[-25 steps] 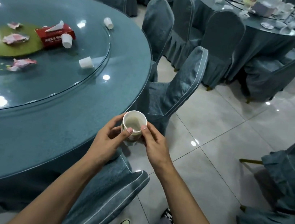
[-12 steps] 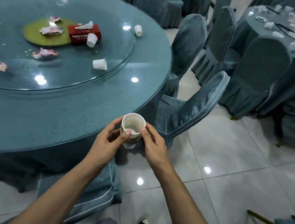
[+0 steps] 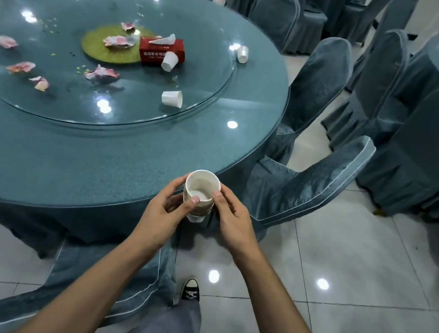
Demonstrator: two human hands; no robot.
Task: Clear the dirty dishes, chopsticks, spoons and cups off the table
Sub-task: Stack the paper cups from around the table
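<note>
Cup stack [image 3: 199, 194]: fingers of your left hand [image 3: 162, 210] and right hand [image 3: 233, 220] are gripping it; tipped cups [image 3: 172, 98] on worktop [image 3: 100, 166] likely coming next.

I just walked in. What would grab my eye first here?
Front and centre, a left hand and a right hand grip a stack of paper cups just off the edge of the round blue table. On its glass turntable, one tipped paper cup lies near the rim. A second tipped cup lies in front of a red tissue box, among crumpled pink napkins.
</note>
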